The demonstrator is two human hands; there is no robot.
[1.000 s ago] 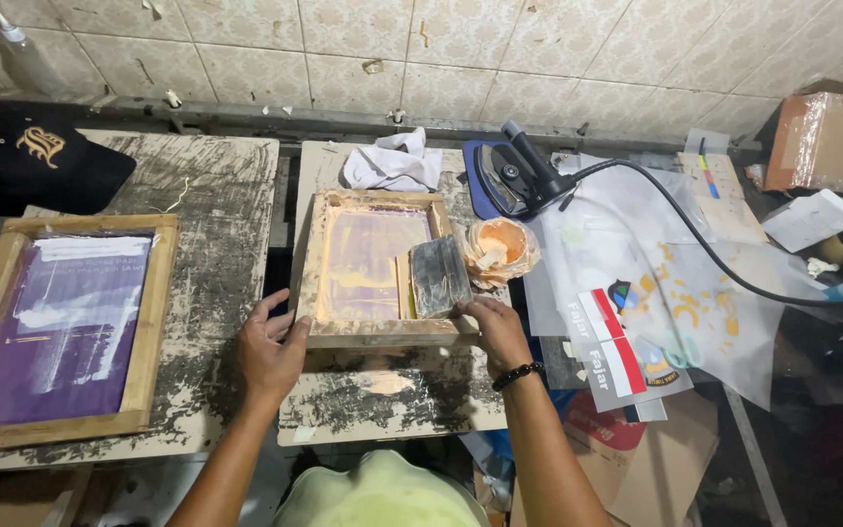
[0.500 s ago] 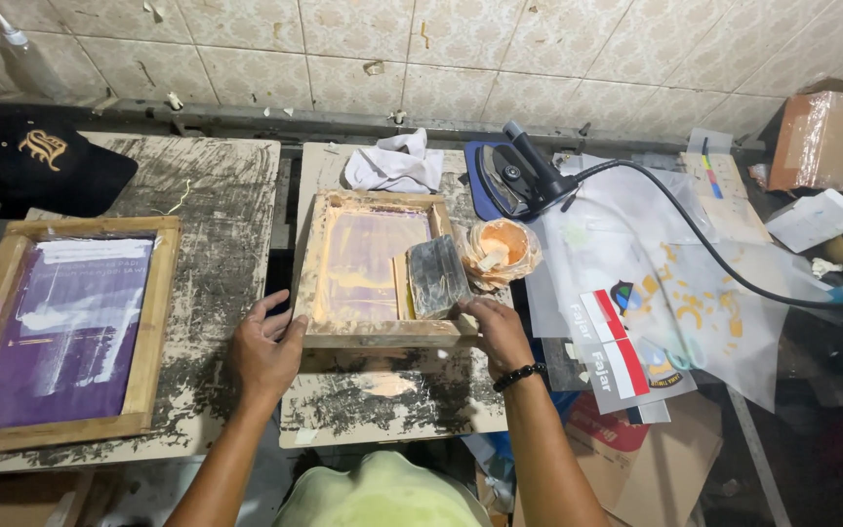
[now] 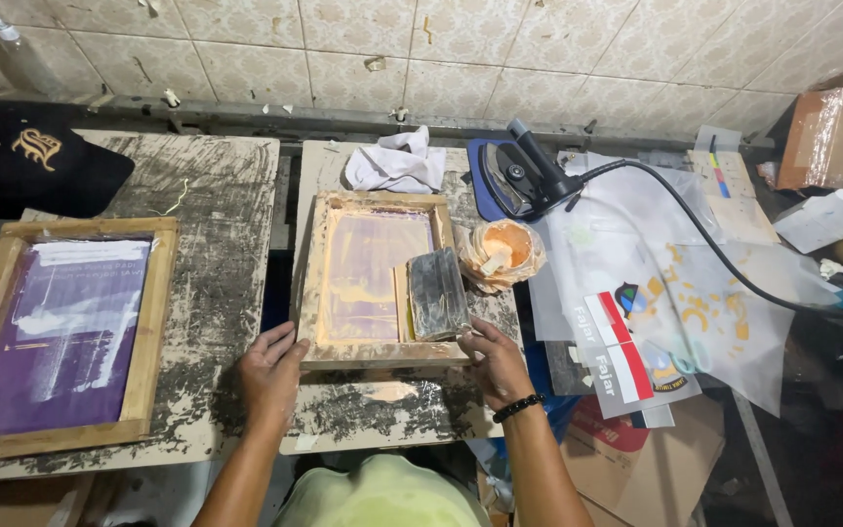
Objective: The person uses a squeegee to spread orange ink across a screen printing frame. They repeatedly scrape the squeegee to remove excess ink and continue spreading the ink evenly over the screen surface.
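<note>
**Two hands on a wooden frame**

The left hand [image 3: 270, 376] rests on the near left corner of the frame [image 3: 380, 353]. Its fingers are spread open and lie flat on the wood. The right hand [image 3: 496, 363] is at the near right corner of the frame. Its fingers curl over the edge and press on the wood. A black band is on that wrist.

The frame sits flat on the tabletop [image 3: 373, 415], right between the two hands and just past them. Its screen is pale pink and orange with paint. A squeegee [image 3: 438, 293] lies inside the frame on the right side, just past the right hand's fingers. It is dark and smeared.

A cup [image 3: 502, 256] with orange paint stands just past the right hand, beside the frame. A stick leans in it. A white rag [image 3: 397, 164] lies crumpled beyond the frame, far from both hands. An iron [image 3: 519, 178] with a black cord sits beyond the cup, to the right of the rag.

Clear sheets [image 3: 670, 312] with printed shapes lie to the right of the right hand. A second frame [image 3: 56, 337] with a purple screen lies well to the left of the left hand, on another messy tabletop. A black cap [image 3: 36, 161] sits beyond that frame.
</note>
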